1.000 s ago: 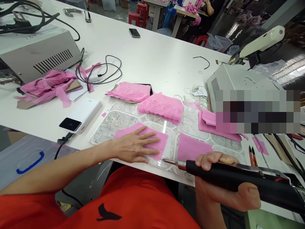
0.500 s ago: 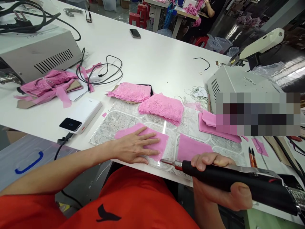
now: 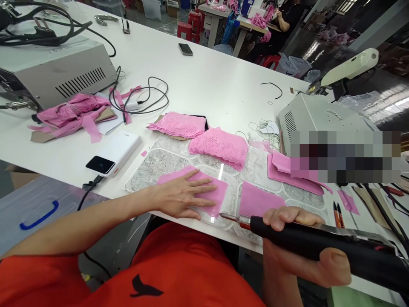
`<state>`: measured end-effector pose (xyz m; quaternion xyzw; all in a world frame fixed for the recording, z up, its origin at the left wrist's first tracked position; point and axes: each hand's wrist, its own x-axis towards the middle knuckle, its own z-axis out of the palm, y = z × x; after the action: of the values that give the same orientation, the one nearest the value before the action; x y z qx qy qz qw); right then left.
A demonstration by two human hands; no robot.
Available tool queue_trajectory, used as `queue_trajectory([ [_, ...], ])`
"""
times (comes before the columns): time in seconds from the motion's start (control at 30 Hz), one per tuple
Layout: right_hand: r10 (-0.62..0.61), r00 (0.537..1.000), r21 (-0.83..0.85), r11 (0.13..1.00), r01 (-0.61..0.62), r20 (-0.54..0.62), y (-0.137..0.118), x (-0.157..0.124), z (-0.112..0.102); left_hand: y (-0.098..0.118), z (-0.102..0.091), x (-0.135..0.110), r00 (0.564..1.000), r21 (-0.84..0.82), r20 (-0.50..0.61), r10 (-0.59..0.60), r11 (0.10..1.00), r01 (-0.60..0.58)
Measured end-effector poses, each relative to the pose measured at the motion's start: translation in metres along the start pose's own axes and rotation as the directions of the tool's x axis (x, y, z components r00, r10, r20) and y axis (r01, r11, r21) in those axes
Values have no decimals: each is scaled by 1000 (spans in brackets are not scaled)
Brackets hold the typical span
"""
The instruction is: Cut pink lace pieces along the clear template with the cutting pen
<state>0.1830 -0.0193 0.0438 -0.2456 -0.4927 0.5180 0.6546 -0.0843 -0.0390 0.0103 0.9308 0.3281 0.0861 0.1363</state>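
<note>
My left hand (image 3: 188, 194) lies flat with fingers spread on a flat pink fabric piece (image 3: 220, 187). The fabric rests on a clear sheet over a grey-and-white patterned board (image 3: 140, 172). My right hand (image 3: 306, 247) is wrapped round a black handheld tool (image 3: 287, 234) with a slim, pointed metal tip. That tip points left, beside the fabric's lower right corner; whether it touches is unclear. Another pink fabric piece (image 3: 258, 199) lies just beyond the tool. Farther back are two folded pink lace bundles, one in the middle (image 3: 220, 147) and one to its left (image 3: 180, 123).
A white power bank (image 3: 116, 153) and a looped black cable (image 3: 147, 96) lie left. Metal boxes stand at left (image 3: 64, 72) and right (image 3: 322, 115). Folded pink fabric (image 3: 287, 170) lies right, near two pens (image 3: 337, 215). A phone (image 3: 185, 49) lies farther back. A person (image 3: 284, 25) sits beyond.
The view has shifted slightly. My right hand and the tool have moved a little to the right. My left hand remains flat on the same fabric.
</note>
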Motion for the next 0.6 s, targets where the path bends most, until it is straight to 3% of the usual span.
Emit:
queue_trajectory([
  [0.13, -42, 999, 2, 999, 42, -12, 4, 6, 4, -8, -18, -18, 994, -2, -65, -91, 996, 91],
  [0.3, 59, 994, -7, 998, -60, -94, 18, 13, 29, -26, -28, -66, 953, -36, -189, -236, 972, 233],
  [0.43, 57, 998, 26, 998, -56, -25, 33, 16, 59, -30, -21, -97, 924, -106, -230, -306, 951, 289],
  [0.6, 59, 994, 62, 996, -65, 97, 47, 12, 98, -30, -12, -106, 918, -136, -198, -344, 937, 321],
])
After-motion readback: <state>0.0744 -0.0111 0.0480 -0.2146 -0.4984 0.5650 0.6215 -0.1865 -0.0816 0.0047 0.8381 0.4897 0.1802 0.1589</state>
